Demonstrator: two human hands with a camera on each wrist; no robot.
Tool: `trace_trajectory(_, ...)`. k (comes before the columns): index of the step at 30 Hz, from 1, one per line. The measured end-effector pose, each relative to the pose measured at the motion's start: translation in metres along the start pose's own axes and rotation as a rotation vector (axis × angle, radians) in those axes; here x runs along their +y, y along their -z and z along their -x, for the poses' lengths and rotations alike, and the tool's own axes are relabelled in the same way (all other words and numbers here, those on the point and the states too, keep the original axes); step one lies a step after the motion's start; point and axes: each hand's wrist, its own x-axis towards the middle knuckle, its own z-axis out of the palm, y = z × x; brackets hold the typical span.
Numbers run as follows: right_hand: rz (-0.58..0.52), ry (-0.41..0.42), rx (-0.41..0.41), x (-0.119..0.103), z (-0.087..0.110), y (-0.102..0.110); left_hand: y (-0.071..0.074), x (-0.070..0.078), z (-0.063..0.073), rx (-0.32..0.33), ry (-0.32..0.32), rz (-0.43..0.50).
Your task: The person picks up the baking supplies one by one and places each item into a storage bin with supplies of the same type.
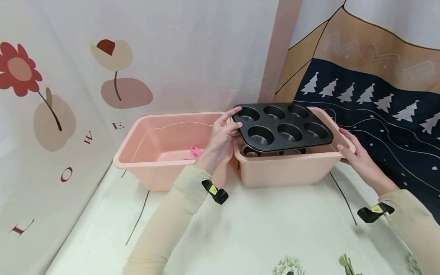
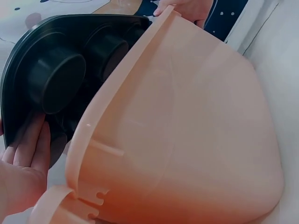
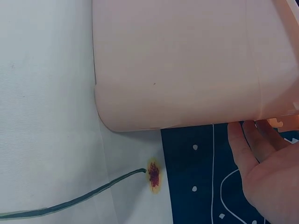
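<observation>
In the head view my left hand holds a black muffin tin by its left end, thumb on top and fingers underneath. The tin lies slanted over the right pink bin, its cups facing up. From the left wrist view, the fingers reach under the tin beside a cup. My right hand grips that bin's right rim, thumb on the rim and fingers along the outer side. Below the tin, more dark round cups show inside the bin, mostly hidden.
A second pink bin stands at the left, close against the right one, with a bright pink item inside, partly hidden. A pale printed cloth covers the table. Printed curtains hang behind the bins.
</observation>
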Motion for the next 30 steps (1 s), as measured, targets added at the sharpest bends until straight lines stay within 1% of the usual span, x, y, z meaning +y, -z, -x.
trace_trajectory(4,-0.002,-0.006,0.002,0.0,0.0,0.0,-0.004,-0.004,-0.004,0.017,0.016,-0.01)
trace_trajectory(9,-0.008,-0.004,-0.002,0.001,0.0,0.0,-0.008,-0.007,-0.008,0.032,0.035,-0.076)
trace_trajectory(17,-0.009,-0.006,-0.002,0.003,-0.001,0.0,-0.01,-0.011,-0.012,0.041,0.108,-0.162)
trace_trajectory(24,-0.004,0.007,0.003,0.003,0.0,-0.001,-0.012,-0.017,-0.018,0.052,0.115,-0.177)
trace_trajectory(30,-0.009,0.008,0.01,0.004,0.001,-0.001,-0.018,-0.02,-0.023,0.068,0.117,-0.195)
